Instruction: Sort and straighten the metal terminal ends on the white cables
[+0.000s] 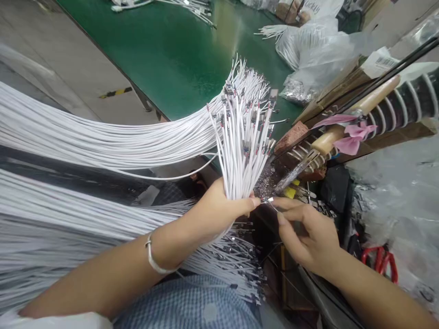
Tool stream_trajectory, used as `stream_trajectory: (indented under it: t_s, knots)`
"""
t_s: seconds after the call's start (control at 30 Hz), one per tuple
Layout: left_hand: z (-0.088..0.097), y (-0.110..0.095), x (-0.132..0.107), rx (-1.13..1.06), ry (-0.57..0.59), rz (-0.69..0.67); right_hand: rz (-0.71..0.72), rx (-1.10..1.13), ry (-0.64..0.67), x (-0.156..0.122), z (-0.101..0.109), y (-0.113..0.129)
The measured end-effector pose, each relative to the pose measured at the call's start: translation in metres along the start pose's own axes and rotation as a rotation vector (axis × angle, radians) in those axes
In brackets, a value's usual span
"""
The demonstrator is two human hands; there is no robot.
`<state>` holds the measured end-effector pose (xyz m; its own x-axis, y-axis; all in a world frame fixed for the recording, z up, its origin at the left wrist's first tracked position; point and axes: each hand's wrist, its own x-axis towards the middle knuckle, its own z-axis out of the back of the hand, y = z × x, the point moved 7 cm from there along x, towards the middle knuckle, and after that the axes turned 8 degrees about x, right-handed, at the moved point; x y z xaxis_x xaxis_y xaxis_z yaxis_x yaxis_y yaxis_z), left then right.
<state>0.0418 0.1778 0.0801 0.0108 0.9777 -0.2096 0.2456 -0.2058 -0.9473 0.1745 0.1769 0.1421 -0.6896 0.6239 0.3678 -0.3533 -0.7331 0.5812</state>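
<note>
My left hand (219, 210) is closed round a thick bundle of white cables (240, 151), whose ends with small metal connectors fan upward. My right hand (308, 233) pinches a small metal connector piece (268, 200) between thumb and forefinger, right beside my left thumb. A silver bangle (152, 258) sits on my left wrist. More of the white cables (85, 137) sweep off to the left, and another layer of them (68, 219) lies under my left forearm.
A green table top (171, 55) stretches behind the bundle. At right stand a soldering iron with a wooden handle (329, 139), a coiled holder (404, 107), clear plastic bags (322, 50) and red-handled cutters (384, 262). More cable ends (192, 7) lie at the far edge.
</note>
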Motion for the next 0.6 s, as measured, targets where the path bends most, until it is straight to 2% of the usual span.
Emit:
stream_trajectory:
  t_s: [0.13, 0.6]
  knots:
    - [0.0, -0.003, 0.005, -0.007, -0.021, -0.004, 0.027, -0.047, -0.057, 0.001, 0.005, 0.0]
    - [-0.002, -0.011, 0.005, -0.015, -0.02, -0.05, 0.077, -0.054, -0.059, 0.001, 0.005, 0.002]
